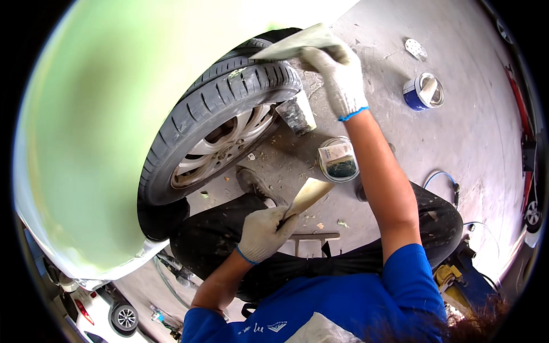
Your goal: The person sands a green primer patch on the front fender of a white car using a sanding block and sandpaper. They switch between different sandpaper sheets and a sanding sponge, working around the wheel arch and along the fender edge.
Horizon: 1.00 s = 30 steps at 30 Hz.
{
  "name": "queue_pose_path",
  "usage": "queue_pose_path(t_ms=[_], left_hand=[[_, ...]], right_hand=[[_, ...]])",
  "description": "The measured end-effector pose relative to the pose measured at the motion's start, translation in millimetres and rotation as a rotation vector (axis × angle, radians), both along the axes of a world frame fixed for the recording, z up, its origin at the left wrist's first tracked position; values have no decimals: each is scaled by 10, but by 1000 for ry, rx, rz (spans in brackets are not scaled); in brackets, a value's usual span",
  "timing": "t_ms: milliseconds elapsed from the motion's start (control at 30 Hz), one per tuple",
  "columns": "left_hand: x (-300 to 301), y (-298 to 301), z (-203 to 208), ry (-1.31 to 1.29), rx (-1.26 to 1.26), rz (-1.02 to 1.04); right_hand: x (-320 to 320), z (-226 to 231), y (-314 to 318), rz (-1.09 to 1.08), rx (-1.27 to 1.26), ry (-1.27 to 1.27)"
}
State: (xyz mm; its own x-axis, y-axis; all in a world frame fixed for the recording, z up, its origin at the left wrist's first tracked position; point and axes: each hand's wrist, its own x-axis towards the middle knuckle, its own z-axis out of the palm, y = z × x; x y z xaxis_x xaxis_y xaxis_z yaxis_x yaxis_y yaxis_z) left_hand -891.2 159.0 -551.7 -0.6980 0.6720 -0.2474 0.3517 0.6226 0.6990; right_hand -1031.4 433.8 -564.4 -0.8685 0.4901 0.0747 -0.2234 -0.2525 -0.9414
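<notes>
My right hand (338, 74), in a white knit glove, is closed on a pale grey flat putty spreader (297, 43), slightly blurred. The spreader's tip lies by the wheel arch edge, just above the tire (200, 103). In front of my knees, my left hand (264, 228), also gloved, grips a pale yellow flat putty scraper (309, 195), its wide end pointing up and away. To the left curves a car body panel (86, 126), pale green and smooth.
An open can (338, 170) holding dark material stands near my right forearm. Farther off is a blue and white can (422, 93). A smeared box-like piece (297, 114) leans by the tire. A perforated disc (416, 49) and a blue hose (439, 174) lie on the floor.
</notes>
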Motion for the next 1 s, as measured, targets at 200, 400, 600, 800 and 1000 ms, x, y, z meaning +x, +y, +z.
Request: queue_pose_path(t_ms=[200,400,600,800,1000], left_hand=[[-17,17,124,-38,8,-29],[36,-69,31,-4,103,-59],[61,-109,-9,60,135,-52],[56,-112,1,-16,133,-64],[75,-116,-16,6,126,-66]], right_hand=[[242,337,531,-253,1361,186],[110,1050,577,180,1833,345],[0,1530,350,219,2125,431],[-86,1423,438,210,2150,398],[-148,1220,616,193,2126,339]])
